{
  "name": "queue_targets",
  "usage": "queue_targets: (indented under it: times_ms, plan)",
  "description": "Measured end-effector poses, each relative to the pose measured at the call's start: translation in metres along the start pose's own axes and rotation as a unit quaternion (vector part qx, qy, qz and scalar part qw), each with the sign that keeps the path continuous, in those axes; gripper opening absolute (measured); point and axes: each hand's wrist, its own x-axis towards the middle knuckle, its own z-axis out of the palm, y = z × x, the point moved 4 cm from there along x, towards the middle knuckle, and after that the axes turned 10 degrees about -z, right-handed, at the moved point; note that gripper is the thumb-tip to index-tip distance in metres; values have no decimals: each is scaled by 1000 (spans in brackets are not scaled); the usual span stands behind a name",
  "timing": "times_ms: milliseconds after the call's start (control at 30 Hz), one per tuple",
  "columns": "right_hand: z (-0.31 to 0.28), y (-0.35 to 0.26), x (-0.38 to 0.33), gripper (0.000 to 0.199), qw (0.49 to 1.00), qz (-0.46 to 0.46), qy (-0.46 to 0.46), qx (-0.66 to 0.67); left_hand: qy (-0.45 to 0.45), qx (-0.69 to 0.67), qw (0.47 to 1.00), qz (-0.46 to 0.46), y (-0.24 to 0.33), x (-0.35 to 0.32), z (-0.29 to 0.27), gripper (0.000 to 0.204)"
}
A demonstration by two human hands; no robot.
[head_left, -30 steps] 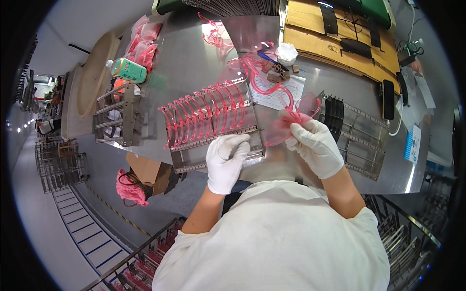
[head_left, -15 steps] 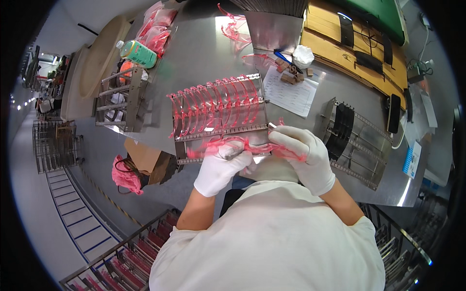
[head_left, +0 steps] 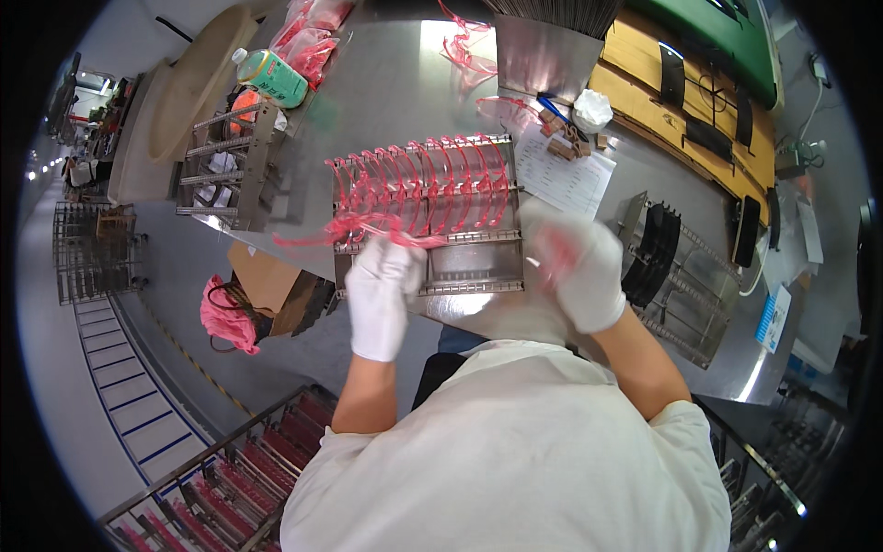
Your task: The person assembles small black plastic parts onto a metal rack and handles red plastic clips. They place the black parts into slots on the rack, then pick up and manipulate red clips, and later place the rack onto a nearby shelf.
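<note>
while the left hand (head_left: pixel 384 293) in its white glove pinches a loose red frame (head_left: pixel 368 232) at the near-left corner of the metal rack (head_left: pixel 429 219), the right hand (head_left: pixel 579 271) hovers blurred beside the rack's right edge (whether its fingers grip anything i cannot tell). the rack, lined with upright red frames, sits near the steel table's (head_left: pixel 386 92) front edge.

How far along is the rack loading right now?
Done: the back row of the metal rack is filled with red frames. In hand: the left hand holds another red piece at the rack's front edge; the right hand is blurred, so its grip is unclear. Left: the front row looks unfilled, and more red pieces lie at the table's far side.
</note>
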Motion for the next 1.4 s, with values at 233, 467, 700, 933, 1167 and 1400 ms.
queue_targets:
  times_ms: [233,467,700,933,1167,1400]
  plan:
    - [79,128,-32,42,835,424,-34,349,-28,-34,999,21,-3,8,-16,28]
    - [92,132,-3,59,895,392,-194,87,-10,-30,1000,-2,-6,5,-16,27]
    - [78,93,46,83,813,472,-324,108,-55,23,998,-16,-4,2,-1,20]
    - [59,100,35,58,909,207,-346,-107,-119,43,992,2,-8,-3,-15,22]
    - [20,11,35,57,706,397,-307,501,-287,42,954,82,-9,0,-16,41]
    - [13,-50,35,50,971,-78,-188,125,-161,-43,986,-27,3,-4,-1,25]
